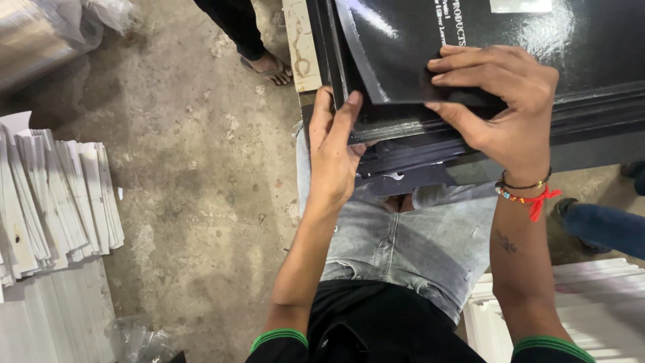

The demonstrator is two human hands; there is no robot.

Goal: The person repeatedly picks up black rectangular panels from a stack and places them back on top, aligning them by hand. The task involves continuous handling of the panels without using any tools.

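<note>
One head-worn view looks steeply down, close over the hands and lap (no second view), floor at left.
</note>
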